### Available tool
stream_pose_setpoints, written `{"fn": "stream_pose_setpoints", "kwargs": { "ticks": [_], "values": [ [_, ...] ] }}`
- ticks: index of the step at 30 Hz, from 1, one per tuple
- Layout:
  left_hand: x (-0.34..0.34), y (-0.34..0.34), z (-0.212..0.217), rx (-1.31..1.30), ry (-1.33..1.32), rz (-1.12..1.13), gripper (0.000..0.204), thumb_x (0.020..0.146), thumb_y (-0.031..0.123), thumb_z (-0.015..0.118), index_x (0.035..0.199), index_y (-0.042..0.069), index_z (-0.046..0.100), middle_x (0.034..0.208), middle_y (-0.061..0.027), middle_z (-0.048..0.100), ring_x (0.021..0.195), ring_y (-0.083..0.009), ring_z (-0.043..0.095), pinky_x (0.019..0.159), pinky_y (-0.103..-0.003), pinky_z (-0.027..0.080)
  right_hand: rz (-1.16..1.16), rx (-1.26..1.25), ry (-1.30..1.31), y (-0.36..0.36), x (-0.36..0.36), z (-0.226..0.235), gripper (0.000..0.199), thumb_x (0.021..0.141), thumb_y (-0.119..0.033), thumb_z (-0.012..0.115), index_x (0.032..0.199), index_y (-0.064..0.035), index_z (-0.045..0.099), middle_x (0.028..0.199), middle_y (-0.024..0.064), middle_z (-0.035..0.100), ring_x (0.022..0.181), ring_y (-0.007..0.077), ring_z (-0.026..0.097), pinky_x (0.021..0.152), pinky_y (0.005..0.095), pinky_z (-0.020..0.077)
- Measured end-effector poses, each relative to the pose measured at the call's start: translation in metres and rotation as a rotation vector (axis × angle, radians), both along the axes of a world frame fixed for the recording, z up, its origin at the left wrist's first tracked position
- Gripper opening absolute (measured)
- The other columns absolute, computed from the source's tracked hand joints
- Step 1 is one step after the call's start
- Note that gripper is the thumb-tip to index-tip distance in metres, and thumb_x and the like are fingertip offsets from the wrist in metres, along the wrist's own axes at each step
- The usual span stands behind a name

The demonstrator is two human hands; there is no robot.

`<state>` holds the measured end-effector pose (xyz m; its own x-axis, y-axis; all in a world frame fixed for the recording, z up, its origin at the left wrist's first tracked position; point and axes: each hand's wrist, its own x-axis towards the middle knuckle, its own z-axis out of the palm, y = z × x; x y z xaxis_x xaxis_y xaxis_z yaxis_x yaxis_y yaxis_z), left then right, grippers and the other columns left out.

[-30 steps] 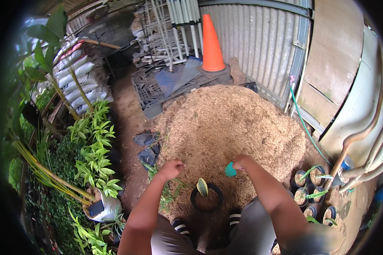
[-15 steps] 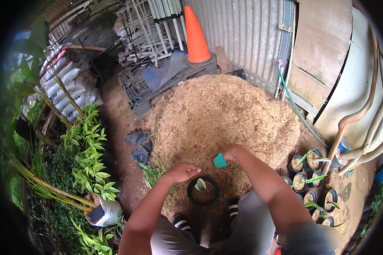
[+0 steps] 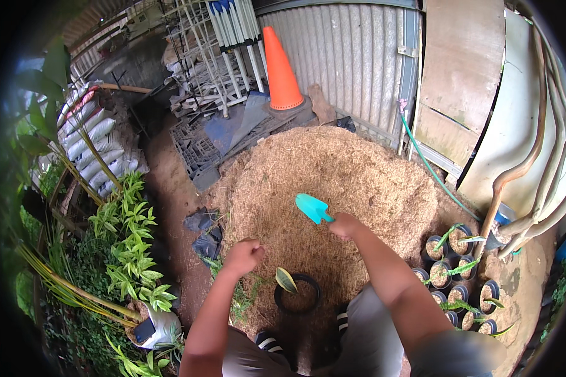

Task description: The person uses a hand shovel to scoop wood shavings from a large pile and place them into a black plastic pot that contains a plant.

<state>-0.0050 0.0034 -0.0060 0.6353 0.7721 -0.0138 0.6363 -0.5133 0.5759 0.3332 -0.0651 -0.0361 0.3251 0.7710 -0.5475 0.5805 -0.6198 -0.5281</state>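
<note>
My right hand point(image 3: 344, 227) grips the handle of a turquoise trowel point(image 3: 310, 207), its blade pointing up and left over the mound of brown, shredded-looking material point(image 3: 352, 169). To the left, my left hand point(image 3: 246, 254) is closed with its fingers curled, and nothing shows in it. Between my feet and the mound stands a round black pot point(image 3: 318, 300), below and between my hands. A single yellow-edged green leaf point(image 3: 286, 280) leans to the left inside it. Neither hand touches the pot.
Several small potted plants point(image 3: 442, 272) cluster at my right. Leafy plants point(image 3: 132, 239) line the left side, near a white bag with a dark phone point(image 3: 144, 330) on it. An orange cone point(image 3: 282, 72) and a black plastic pallet point(image 3: 198, 147) lie beyond the mound. A green hose point(image 3: 426, 160) runs along the right.
My right hand has moved the trowel farther out over the mound, and its blade now shows more fully. My left hand has drawn leftward from the pot, its fingers curling in.
</note>
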Motion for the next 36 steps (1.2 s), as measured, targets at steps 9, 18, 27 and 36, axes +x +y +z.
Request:
{"fn": "stream_pose_setpoints", "kwargs": {
  "ticks": [9,18,27,36],
  "values": [
    [-0.009,-0.024,0.081,0.064,-0.127,0.207,0.014,0.094,0.018,0.059,0.097,0.005,0.063,0.074,-0.0231,0.062,0.071,-0.0421,0.063,0.066,-0.049,0.047,0.05,0.019,-0.371,0.012,0.019,-0.054,0.039,0.083,-0.031,0.066,0.099,0.0037,0.072,0.106,0.026,0.07,0.101,0.0365,0.069,0.087,0.0437,0.0537],
    [-0.02,-0.005,0.031,0.154,-0.074,0.13,0.015,0.091,0.017,0.061,0.098,0.006,0.068,0.1,-0.0185,0.067,0.087,-0.0374,0.067,0.081,-0.047,0.054,-0.044,0.091,-0.373,0.077,0.045,-0.135,0.041,0.086,-0.031,0.065,0.118,-0.006,0.068,0.117,0.019,0.069,0.111,0.0369,0.065,0.095,0.0449,0.0524],
    [-0.034,-0.004,0.04,0.171,0.038,0.152,0.021,0.092,0.027,0.065,0.09,0.006,0.068,0.091,-0.0153,0.066,0.08,-0.0353,0.067,0.072,-0.045,0.054,-0.206,0.188,-0.194,0.131,-0.023,-0.162,0.036,0.089,-0.027,0.059,0.113,-0.0019,0.067,0.106,0.0238,0.07,0.102,0.0395,0.067,0.089,0.0486,0.0531],
    [-0.015,0.001,0.023,0.108,0.028,0.051,0.021,0.091,0.026,0.065,0.099,0.007,0.069,0.099,-0.0169,0.069,0.093,-0.0358,0.067,0.08,-0.044,0.053,-0.306,0.342,-0.185,0.112,0.005,-0.141,0.036,0.087,-0.032,0.066,0.107,-0.0022,0.071,0.103,0.0242,0.071,0.1,0.0386,0.068,0.083,0.0461,0.0536]
  ]
}}
